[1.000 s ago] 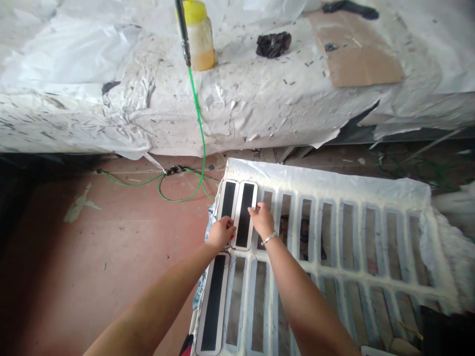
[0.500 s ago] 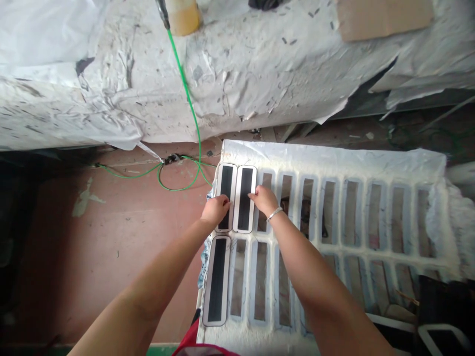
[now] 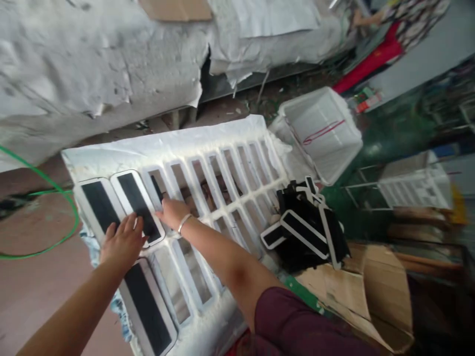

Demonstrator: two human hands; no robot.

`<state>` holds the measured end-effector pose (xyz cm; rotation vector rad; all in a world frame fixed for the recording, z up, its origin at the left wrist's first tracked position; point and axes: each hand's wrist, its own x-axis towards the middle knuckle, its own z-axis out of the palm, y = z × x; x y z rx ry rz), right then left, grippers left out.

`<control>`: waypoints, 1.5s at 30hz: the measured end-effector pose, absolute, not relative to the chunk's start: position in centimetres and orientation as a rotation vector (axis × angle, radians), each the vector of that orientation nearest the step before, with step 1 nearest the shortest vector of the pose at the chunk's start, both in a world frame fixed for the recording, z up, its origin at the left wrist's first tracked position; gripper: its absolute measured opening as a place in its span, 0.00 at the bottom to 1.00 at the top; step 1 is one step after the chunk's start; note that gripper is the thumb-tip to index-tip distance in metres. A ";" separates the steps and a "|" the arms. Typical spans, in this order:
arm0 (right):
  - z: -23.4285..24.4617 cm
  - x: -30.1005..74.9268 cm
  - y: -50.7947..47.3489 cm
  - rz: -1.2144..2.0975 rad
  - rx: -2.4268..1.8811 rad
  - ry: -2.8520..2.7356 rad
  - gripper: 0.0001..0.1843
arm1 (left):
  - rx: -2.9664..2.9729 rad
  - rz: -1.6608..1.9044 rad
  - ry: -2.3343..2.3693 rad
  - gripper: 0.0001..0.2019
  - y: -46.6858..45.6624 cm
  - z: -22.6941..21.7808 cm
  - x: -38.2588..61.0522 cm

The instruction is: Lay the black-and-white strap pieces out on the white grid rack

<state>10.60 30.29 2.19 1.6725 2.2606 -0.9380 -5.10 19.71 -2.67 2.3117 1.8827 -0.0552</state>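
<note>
At nine o'clock, black panel (image 3: 134,194) with white rim sits over a slot in the white frame (image 3: 185,141). Left hand (image 3: 120,243) lies over its near end, fingers loosely spread, gripping nothing; right hand (image 3: 174,214) beside its right edge, fingers curled, can't tell if gripping. Best: press evenly, keep edges square. Versus earlier: left fingers opened out; view swung, panel pile (image 3: 305,232) at four o'clock fully showing, bin (image 3: 312,112) at two.

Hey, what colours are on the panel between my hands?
The panel is black, bordered in white; best seen in the head view.
</note>
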 end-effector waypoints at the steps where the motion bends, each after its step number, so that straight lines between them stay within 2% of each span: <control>1: 2.5 12.8 29.0 -0.973 1.689 2.321 0.19 | 2.339 -0.047 1.846 0.25 19.7 -2.8 -4.9; 3: 4.0 18.4 25.9 -0.979 1.781 2.454 0.15 | 2.372 -0.053 1.787 0.26 19.1 -2.7 -4.3; 5: 6.2 25.7 23.0 -0.781 1.978 2.490 0.13 | 2.366 -0.080 1.783 0.26 18.2 -2.3 -3.6; 8: 9.1 38.3 19.7 -0.223 2.241 2.254 0.24 | 2.343 -0.081 1.829 0.26 16.7 -1.5 -2.4; 10: 10.1 45.8 18.3 -0.005 2.208 1.963 0.38 | 2.334 -0.011 1.860 0.27 15.8 -0.9 -1.3; 12: 10.6 51.2 17.3 0.047 2.113 1.691 0.47 | 2.324 0.076 1.872 0.27 14.9 -0.4 0.0; 15: 11.2 54.3 16.9 0.002 2.018 1.577 0.46 | 2.308 0.162 1.850 0.25 14.1 -0.1 2.3; 19: 13.7 51.0 18.2 -0.071 2.130 1.938 0.42 | 2.174 0.229 1.856 0.24 13.7 0.4 5.3; 22: 15.5 46.1 20.0 -0.393 2.195 2.296 0.40 | 1.974 0.329 1.835 0.23 14.5 0.7 6.9; 24: 15.7 42.0 21.7 -0.818 2.184 2.444 0.39 | 1.831 0.420 1.854 0.23 15.6 0.5 7.0; 28: 13.6 31.0 25.3 -1.986 1.920 2.389 0.31 | 1.611 0.615 1.987 0.21 17.7 -0.3 5.1; 31: 10.5 23.5 27.7 -2.372 1.748 2.266 0.28 | 1.486 0.714 2.017 0.20 18.6 -0.7 3.1; 33: 8.0 20.2 28.7 -2.392 1.734 2.259 0.27 | 1.366 0.749 2.019 0.19 18.9 -1.0 1.9; 40: 1.6 16.1 29.1 -2.088 1.836 2.260 0.21 | 1.105 0.863 1.944 0.20 20.2 -0.7 0.6; 42: 0.6 14.9 29.5 -1.888 1.952 2.301 0.21 | 1.041 0.947 1.847 0.21 20.9 -0.6 0.9; 45: -0.4 13.3 30.6 -1.419 2.123 2.394 0.23 | 0.927 0.988 1.710 0.24 22.4 -0.7 1.1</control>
